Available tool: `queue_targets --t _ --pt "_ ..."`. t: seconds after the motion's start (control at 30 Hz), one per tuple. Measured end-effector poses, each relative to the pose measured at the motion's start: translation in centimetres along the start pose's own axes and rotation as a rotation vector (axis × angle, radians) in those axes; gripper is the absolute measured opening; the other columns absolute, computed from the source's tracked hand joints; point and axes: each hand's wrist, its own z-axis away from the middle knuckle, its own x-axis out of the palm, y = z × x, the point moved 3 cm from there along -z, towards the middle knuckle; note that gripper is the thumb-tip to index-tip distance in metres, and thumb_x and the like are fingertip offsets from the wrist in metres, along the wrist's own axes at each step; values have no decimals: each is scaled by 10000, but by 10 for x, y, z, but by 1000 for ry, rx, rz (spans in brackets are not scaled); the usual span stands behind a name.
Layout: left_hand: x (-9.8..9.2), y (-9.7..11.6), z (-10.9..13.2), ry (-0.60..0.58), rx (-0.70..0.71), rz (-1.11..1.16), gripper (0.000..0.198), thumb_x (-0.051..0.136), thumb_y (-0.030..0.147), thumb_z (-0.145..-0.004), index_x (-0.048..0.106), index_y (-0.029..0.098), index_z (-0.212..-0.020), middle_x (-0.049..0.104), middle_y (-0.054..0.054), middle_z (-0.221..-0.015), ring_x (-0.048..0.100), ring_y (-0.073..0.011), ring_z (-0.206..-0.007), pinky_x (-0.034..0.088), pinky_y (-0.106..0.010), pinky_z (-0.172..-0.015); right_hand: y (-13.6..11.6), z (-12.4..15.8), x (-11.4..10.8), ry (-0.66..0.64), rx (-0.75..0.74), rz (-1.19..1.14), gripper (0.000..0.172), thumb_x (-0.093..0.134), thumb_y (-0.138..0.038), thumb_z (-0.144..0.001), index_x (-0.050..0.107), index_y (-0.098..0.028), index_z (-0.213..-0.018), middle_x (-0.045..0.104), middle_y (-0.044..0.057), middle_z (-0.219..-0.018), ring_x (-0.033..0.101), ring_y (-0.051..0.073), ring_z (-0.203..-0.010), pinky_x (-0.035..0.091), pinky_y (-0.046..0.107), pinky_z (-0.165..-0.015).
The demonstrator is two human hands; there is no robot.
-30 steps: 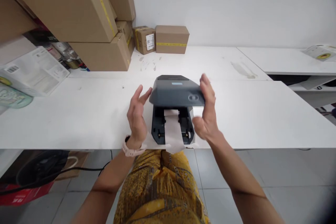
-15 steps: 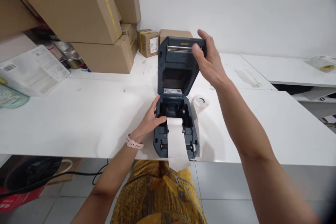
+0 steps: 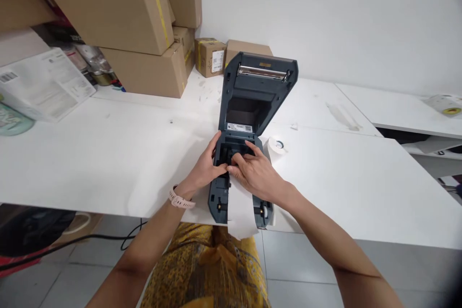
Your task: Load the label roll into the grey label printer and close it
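Item: a yellow-patterned cloth garment [image 3: 205, 274], worn by the person at the white tabletop [image 3: 144, 159], close to its front edge.

Item: a strip of plain white paper [image 3: 241, 207], running forward out of the machine; its loose end hangs past the table's edge.

Item: one dark slate-grey plastic printer [image 3: 219, 192], set at the table's front edge, directly before the person and between the two hands, its base open to view.

Item: left hand [image 3: 202, 169], a pale pink perforated strap [image 3: 181, 198] on its wrist. Thumb and forefinger spread wide, the forefinger along the printer's left outer side, the thumb laid inward over the paper well.

Item: right hand [image 3: 256, 173], coming in from the other side above the strip, its fingers bent down into the well, thumb tip close by the left thumb. From here the knuckles cover the well, so I cannot tell whether the fingers hold anything.

Item: one roll of white paper [image 3: 276, 150], on the table just right of the printer.

Item: the printer's hinged grey lid [image 3: 252, 91], standing raised behind both hands.

Item: brown cardboard boxes [image 3: 144, 72], stacked at far left, several banded with yellow tape.

Item: a plain white wall [image 3: 342, 19], at the back.
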Motion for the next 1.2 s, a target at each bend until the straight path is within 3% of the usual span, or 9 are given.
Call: queue_targets --t 0.2,0.37,0.47,0.53,0.63,0.73,0.87,1.0,1.2 --pt "-16 6 -3 -122 -21 -90 1100 723 173 -787 77 275 -1672 314 -150 -1687 402 -339 -1520 339 -551 -1241 8 8 1 -41 1 -122 352 337 -340 -1091 603 -154 -1226 752 63 -851 713 228 -906 289 557 -1214" --pt "-25 7 -2 -138 28 -146 1040 729 218 -831 117 318 -1666 318 -132 -1680 419 -350 -1507 369 -584 -1211 21 16 -14 -143 -89 -442 396 403 -392 -1078 541 -255 -1423 743 81 -1204 671 234 -1180 199 611 -1263" --pt "-25 4 -1 -123 22 -163 1008 741 261 -846 153 331 -1662 300 -123 -1688 377 -355 -1526 383 -561 -1208 43 38 -30 -149 -191 -741 418 459 -435 -1058 508 -324 -1458 717 56 -1284 662 207 -1209 354 542 -1220" --pt "-24 2 -1 -108 20 -179 987 742 277 -851 177 336 -1659 285 -117 -1694 345 -358 -1538 389 -549 -1207 65 66 -39 -24 -213 -937 370 517 -479 -1022 572 -347 -1362 742 42 -1120 705 209 -1065 518 515 -1070" --pt "-24 3 -1 -99 40 -178 961 749 305 -854 215 340 -1651 315 -114 -1683 362 -362 -1530 396 -551 -1202 103 115 -39 274 -88 -1122 251 634 -551 -925 610 -379 -1107 672 -7 -880 701 197 -756 618 513 -848" --pt "-24 4 -1 -92 32 -159 938 752 330 -855 246 333 -1645 339 -108 -1676 375 -360 -1526 385 -554 -1209 134 150 -22 438 188 -1176 249 737 -450 -875 539 -361 -996 653 -13 -956 717 197 -764 626 500 -820" --pt "-24 4 -1 -86 -27 -163 945 759 369 -849 251 330 -1645 312 -102 -1690 340 -364 -1545 367 -555 -1221 154 156 11 409 452 -1103 352 810 -422 -815 514 -292 -953 711 49 -1059 711 289 -1127 580 516 -936" --pt "-26 3 -2 -86 -40 -193 959 768 413 -844 253 310 -1646 330 -137 -1678 379 -379 -1524 370 -577 -1208 159 152 34 296 544 -1005 352 784 -456 -837 563 -259 -1029 730 104 -1190 673 283 -1218 528 521 -1026" --pt "-27 3 -2 -75 -27 -193 960 786 435 -835 278 303 -1639 382 -156 -1650 456 -373 -1480 410 -559 -1186 163 152 17 310 566 -931 708 749 -516 -859 440 -343 -1472 514 103 -1575 424 277 -1517 378 538 -1227"
